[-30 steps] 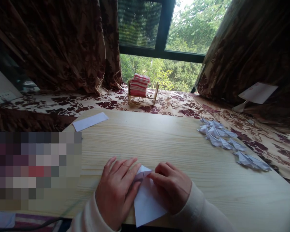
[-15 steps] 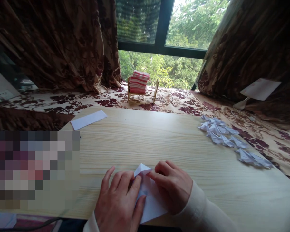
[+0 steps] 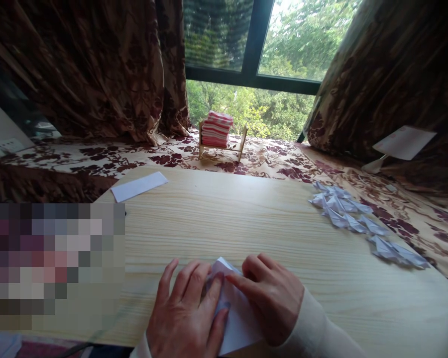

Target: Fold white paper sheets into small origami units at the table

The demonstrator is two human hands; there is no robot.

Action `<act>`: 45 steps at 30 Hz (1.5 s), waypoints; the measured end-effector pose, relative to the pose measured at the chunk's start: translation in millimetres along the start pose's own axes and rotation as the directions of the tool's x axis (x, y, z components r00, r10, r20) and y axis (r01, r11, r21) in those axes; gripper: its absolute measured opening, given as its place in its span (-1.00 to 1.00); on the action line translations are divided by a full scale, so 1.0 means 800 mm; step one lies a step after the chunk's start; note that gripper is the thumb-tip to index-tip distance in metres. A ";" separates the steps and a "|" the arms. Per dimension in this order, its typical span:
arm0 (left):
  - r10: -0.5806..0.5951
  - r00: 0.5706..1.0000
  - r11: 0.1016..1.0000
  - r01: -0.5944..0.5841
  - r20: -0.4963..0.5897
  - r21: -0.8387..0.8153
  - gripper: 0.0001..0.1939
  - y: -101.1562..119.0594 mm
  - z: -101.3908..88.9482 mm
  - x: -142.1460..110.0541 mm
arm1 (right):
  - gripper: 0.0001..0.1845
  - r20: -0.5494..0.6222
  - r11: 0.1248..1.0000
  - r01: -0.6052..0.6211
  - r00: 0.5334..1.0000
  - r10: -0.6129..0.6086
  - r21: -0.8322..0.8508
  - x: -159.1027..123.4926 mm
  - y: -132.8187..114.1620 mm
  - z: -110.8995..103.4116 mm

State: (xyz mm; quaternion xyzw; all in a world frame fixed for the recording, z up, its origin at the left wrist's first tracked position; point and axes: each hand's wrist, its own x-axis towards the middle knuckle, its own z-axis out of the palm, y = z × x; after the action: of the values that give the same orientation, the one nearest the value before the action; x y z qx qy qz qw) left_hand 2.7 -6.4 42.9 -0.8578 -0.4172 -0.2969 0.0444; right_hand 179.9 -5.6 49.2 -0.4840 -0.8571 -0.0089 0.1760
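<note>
Left hand: spread on paper, 9 o'clock | Right hand: touching paper, 3 o'clock, can't tell if pinching

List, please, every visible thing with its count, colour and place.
Table: one, pale wood, centre
Handled sheet: one, white, near edge
Paper strip: one, white, far left
Folded papers: several, white, right side
Window: one, dark-framed, back
Trees: several, green, outside
Curtains: two, brown patterned, flanking window
Floral covering: one, cream-maroon, below window
Stand: one, tan, on covering
Cloth stack: one, red-white, on stand
Lamp-like object: one, white, right
Socket: one, white, left
Cable: one, dark, bottom left
Unclear item: one, whitish, bottom left
Pixelated patch: one, mixed colours, left
Sleeves: two, off-white, bottom
Left grip: one, bare hand, on sheet
Right grip: one, bare hand, on sheet
</note>
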 end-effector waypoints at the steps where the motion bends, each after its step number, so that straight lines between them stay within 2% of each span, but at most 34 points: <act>1: 0.007 1.000 1.000 -0.007 -0.009 0.008 -0.70 0.000 0.001 0.000 | -0.67 -0.023 1.000 -0.004 1.000 0.004 -0.006 -0.001 0.000 0.003; 4: 0.019 0.999 0.999 -0.017 -0.033 0.032 -0.70 -0.002 0.004 -0.002 | -0.63 -0.106 1.000 -0.017 0.994 0.015 -0.015 -0.003 0.000 0.010; 9: 0.011 0.998 0.999 -0.008 -0.069 0.053 -0.68 -0.006 0.007 -0.006 | -0.67 -0.062 1.000 -0.006 0.998 0.004 -0.025 -0.004 0.003 0.014; 14: 0.016 1.000 0.994 -0.014 -0.025 0.104 -0.66 -0.014 0.019 -0.012 | -0.76 -0.147 1.000 0.016 0.989 -0.017 -0.004 -0.003 0.010 0.022; 21: 0.081 0.996 0.984 -0.075 -0.032 0.163 -0.62 -0.023 0.038 -0.018 | -0.84 -0.209 0.993 0.106 0.971 -0.116 -0.058 -0.001 0.020 0.023; 25: 0.089 0.995 0.982 -0.081 -0.044 0.174 -0.63 -0.021 0.040 -0.018 | -0.83 -0.163 0.991 0.097 0.980 -0.111 -0.093 0.000 0.018 0.018; 33: 0.069 0.995 0.988 -0.059 -0.066 0.144 -0.63 -0.018 0.040 -0.016 | -0.72 -0.302 0.984 0.139 0.938 -0.168 -0.115 -0.004 0.017 0.021; 39: 0.029 0.989 0.995 -0.015 -0.147 0.097 -0.58 -0.017 0.044 -0.014 | -0.81 -0.164 0.983 0.160 0.971 -0.174 -0.094 -0.011 0.017 0.007; 45: 0.044 0.997 0.991 -0.036 -0.059 0.131 -0.62 -0.015 0.039 -0.015 | -0.68 -0.192 0.994 0.112 0.975 -0.113 -0.018 -0.016 0.028 -0.003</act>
State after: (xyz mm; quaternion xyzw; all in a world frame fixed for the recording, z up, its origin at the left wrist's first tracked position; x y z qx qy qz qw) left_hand 2.7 3.4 9.0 -0.8518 -0.4167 -0.2944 0.1189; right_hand 205.0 -4.6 43.9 -0.4321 -0.8621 -0.0687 0.2557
